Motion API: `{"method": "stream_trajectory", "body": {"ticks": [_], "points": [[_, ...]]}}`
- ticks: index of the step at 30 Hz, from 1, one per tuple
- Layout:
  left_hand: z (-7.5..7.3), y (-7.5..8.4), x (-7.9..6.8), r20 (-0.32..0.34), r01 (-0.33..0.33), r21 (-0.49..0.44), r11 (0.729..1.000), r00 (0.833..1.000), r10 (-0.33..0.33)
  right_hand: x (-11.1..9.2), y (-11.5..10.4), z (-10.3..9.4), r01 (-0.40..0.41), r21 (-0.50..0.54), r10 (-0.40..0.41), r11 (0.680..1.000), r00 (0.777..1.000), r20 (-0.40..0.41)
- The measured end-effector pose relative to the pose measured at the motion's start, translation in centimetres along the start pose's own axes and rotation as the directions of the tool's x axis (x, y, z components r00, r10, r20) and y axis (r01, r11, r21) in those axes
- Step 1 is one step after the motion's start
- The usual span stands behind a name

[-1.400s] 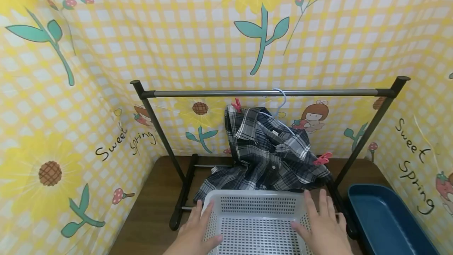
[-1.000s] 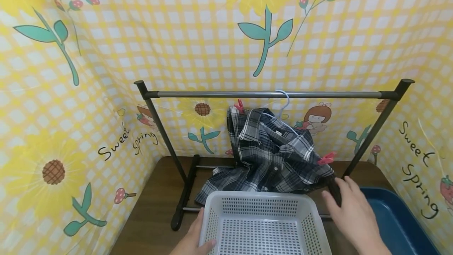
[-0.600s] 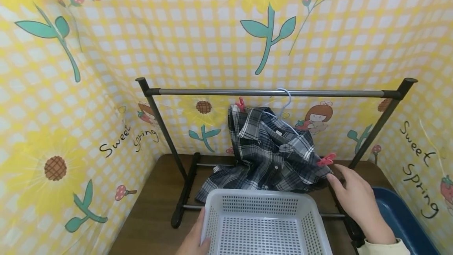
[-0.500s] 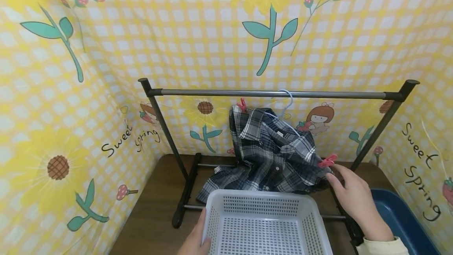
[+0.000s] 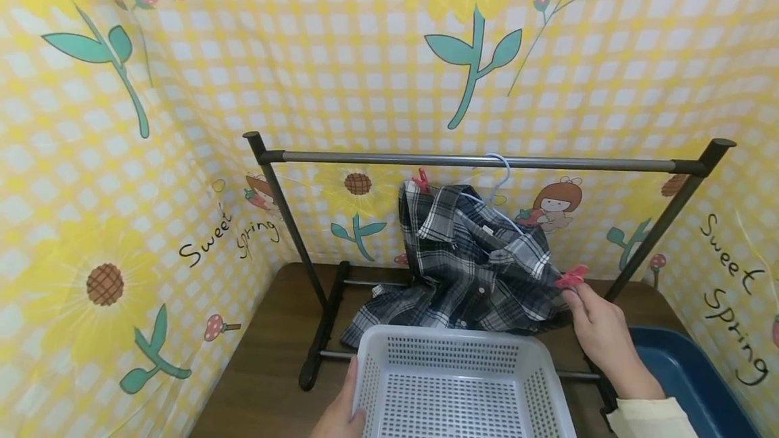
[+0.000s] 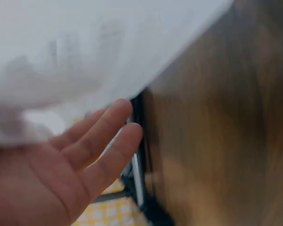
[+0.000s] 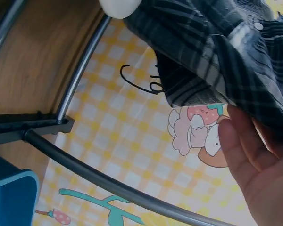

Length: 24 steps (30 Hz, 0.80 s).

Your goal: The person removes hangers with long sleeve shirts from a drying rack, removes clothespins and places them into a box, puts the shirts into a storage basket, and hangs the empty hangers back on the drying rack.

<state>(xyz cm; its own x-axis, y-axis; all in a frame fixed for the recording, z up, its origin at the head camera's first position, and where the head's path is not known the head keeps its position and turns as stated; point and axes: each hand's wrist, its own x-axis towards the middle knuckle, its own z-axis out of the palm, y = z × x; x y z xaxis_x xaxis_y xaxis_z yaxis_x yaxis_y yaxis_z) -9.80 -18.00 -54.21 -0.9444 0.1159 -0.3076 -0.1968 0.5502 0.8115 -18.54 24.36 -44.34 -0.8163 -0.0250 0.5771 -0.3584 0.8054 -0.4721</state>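
In the head view my left hand (image 5: 342, 405) holds the left wall of a pale grey perforated plastic basket (image 5: 453, 335), thumb over the rim; its outstretched fingers lie outside in the left wrist view. A grey-and-black plaid shirt (image 5: 459, 269) hangs from a light blue hanger (image 5: 504, 174). Red clothespins sit at both its shoulders, a left one (image 5: 420, 180) and a right one (image 5: 572, 276). My right hand (image 5: 605, 333) pinches the shirt's edge just below the right clothespin. The right wrist view shows its fingers (image 7: 238, 153) against the cloth, thumb hidden.
A dark metal rack (image 5: 389, 158) carries the hanger, its feet on the brown wooden table (image 5: 243, 357). At the right is a blue tub (image 5: 675, 363). Yellow checked cloth (image 5: 292, 73) lines the walls behind and at both sides.
My right hand has left the basket's right side and moved up to the shirt's right edge by the clothespin. My left hand has taken hold of the basket's left wall.
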Motion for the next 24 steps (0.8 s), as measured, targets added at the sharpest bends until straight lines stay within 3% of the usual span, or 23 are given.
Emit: {"method": "stream_trajectory", "body": {"ticks": [2, 5, 12, 15, 24], "points": [[0.35, 0.34, 0.15, -0.028, 0.086, -0.006, 0.996, 0.996, -0.086, -0.08, 0.04, 0.22, -0.002, -0.001, 0.002, 1.000, 1.000, -0.025], [0.64, 0.58, 0.18, -0.069, 0.135, -0.019, 0.991, 0.988, -0.136, -0.05, -0.02, 0.40, -0.006, 0.001, 0.006, 1.000, 0.998, -0.061], [0.73, 0.57, 0.09, -0.088, 0.095, -0.006, 0.995, 0.992, -0.096, -0.05, -0.10, 0.52, 0.039, -0.005, -0.039, 0.999, 0.985, -0.168], [0.77, 0.71, 0.07, -0.082, 0.125, -0.016, 0.992, 0.989, -0.126, 0.08, -0.17, 0.65, 0.065, -0.009, -0.065, 0.998, 0.972, -0.227], [0.99, 0.74, -0.10, -0.094, 0.112, -0.022, 0.993, 0.989, -0.114, 0.23, -0.77, 0.80, 0.008, -0.013, -0.012, 1.000, 0.948, -0.319]]}}
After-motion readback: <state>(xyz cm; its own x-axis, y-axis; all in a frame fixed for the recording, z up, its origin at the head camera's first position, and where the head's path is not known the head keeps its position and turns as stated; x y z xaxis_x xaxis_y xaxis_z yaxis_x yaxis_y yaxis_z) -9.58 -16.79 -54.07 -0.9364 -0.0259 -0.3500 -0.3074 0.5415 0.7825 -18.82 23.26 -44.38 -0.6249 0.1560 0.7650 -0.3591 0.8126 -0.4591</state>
